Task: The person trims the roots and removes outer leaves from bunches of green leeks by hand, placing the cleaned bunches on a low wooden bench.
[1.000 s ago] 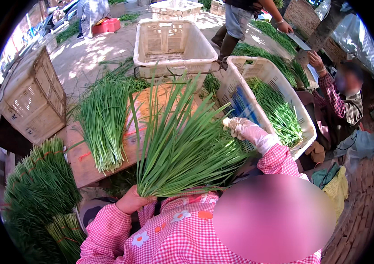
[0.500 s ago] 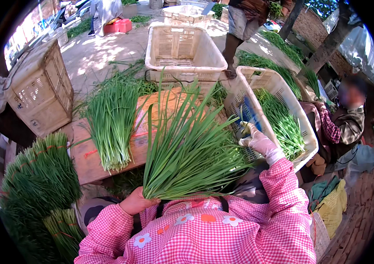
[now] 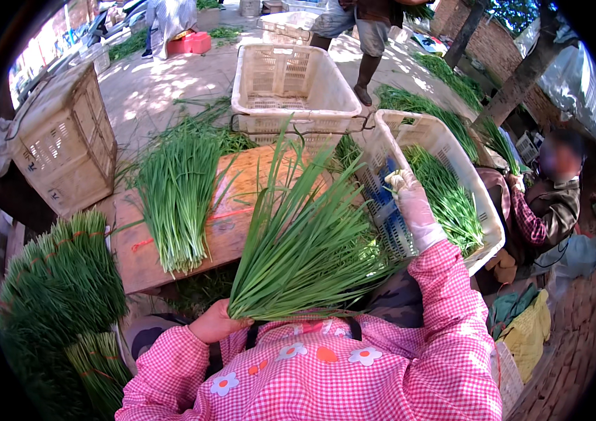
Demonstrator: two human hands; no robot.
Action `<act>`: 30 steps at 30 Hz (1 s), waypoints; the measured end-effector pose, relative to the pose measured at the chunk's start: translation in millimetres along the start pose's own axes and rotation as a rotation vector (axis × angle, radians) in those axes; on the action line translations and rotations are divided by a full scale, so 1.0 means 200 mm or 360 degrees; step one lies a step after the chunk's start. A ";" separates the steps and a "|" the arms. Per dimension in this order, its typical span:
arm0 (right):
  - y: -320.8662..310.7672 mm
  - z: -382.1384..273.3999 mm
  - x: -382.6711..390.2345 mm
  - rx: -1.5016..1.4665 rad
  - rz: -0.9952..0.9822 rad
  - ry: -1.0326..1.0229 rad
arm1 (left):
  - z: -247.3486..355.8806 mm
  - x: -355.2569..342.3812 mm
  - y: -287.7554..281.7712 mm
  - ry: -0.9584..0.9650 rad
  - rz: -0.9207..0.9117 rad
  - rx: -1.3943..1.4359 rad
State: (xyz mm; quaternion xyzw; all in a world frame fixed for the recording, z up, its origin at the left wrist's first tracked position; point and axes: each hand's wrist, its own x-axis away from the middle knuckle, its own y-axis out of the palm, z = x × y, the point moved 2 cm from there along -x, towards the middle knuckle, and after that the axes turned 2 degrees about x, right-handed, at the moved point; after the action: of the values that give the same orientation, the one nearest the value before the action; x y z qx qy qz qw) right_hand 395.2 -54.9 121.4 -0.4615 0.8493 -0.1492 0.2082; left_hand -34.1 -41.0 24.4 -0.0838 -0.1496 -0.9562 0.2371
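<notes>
**Green chives fanned over a wooden board**

Green, flat-bladed bundles (image 3: pixel 59 281) lie stacked at the far left, tied with thin bands, their cut tips forming a dense brush. Above them stands a pale slatted crate (image 3: pixel 66 151) with a woven, boxy look. Next comes a rough wooden board (image 3: pixel 235 210), orange-brown and scuffed, carrying a loose sheaf of chives (image 3: pixel 175 193) laid lengthwise with root ends toward the person.

Nearer the middle, the left hand (image 3: pixel 217 324) is clenched around the narrow base of a large chive bunch (image 3: pixel 305 238). From that grip the blades spread upward and outward in a wide fan, over the board's right end and toward the baskets. Pink checked sleeves with flower patches fill the lower edge.

Behind the fan sits an empty cream plastic basket (image 3: pixel 291 84), its walls a lattice of small holes. To the right, the right hand (image 3: pixel 410 203), in a pale translucent glove, touches the fan's right edge; whether it grips any blades cannot be told. It hovers over a second lattice basket (image 3: pixel 484 210) holding more chives. Another person's checked sleeve (image 3: pixel 526 217) shows beyond it.
</notes>
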 end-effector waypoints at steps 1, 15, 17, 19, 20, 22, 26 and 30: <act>0.02 -0.07 0.00 -0.0200 -0.0083 0.0108 | -0.01 0.00 0.00 0.0005 0.0012 -0.0002; 0.30 -0.34 -0.08 -0.0963 -0.0738 0.0493 | -0.05 -0.01 0.00 0.0071 -0.0073 -0.0157; 0.33 -0.31 -0.08 -0.0992 -0.0704 0.0496 | -0.03 -0.01 0.01 0.0077 -0.0064 -0.0199; 0.35 -0.31 -0.07 -0.1215 -0.0626 0.0522 | -0.02 -0.01 0.01 0.0069 -0.0025 -0.0169; 0.36 -0.31 -0.07 -0.1327 -0.0586 0.0537 | -0.02 -0.01 0.01 0.0063 -0.0006 -0.0153; 0.38 -0.29 -0.10 -0.1441 -0.0386 0.0542 | -0.01 -0.03 -0.02 0.0007 -0.0011 -0.0067; 0.44 -0.28 -0.12 -0.1582 0.0062 0.0691 | 0.15 -0.07 0.01 -0.0057 0.0174 0.0184; 0.16 -0.19 -0.32 -0.2130 0.0606 0.0534 | 0.08 -0.06 -0.03 -0.0204 0.0154 0.0459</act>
State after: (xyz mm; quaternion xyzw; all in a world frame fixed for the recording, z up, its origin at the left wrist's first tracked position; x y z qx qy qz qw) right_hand 384.2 18.1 153.7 -0.3047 0.8450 0.3739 -0.2308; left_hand -24.9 -24.4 34.8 -0.1169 -0.2961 -0.9050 0.2824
